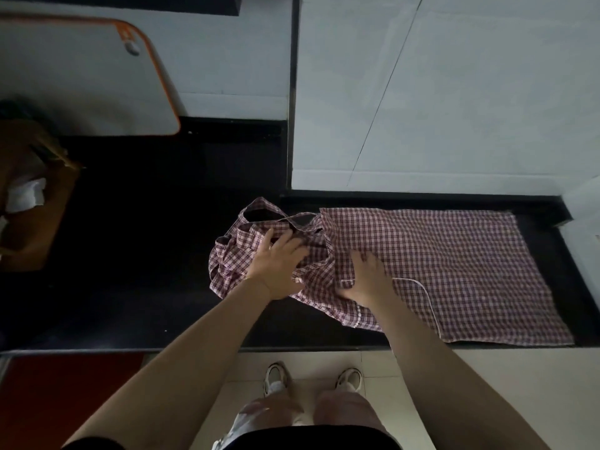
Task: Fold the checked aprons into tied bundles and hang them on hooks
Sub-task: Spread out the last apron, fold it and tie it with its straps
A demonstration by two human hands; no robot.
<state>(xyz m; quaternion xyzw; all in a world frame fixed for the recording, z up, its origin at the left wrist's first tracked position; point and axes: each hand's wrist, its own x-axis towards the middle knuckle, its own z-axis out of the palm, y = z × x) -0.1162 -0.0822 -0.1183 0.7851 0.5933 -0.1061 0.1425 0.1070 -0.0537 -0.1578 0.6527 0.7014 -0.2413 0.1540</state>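
A red-and-white checked apron (448, 267) lies spread on the black counter (136, 254), its skirt flat to the right and its bib and straps (256, 228) bunched at the left. My left hand (276, 264) rests with straight fingers on the bunched bib and straps. Just to its right, my right hand (367, 277) lies flat on the cloth near the waist, fingers spread and slightly blurred. A white trim line (425, 293) curves across the apron near that hand. No hooks are in view.
A white board with an orange rim (97, 79) leans at the back left. A brown object holding something white (26, 193) sits at the far left. White tiled walls (454, 92) rise behind the counter. My shoes (276, 378) stand on the pale floor below.
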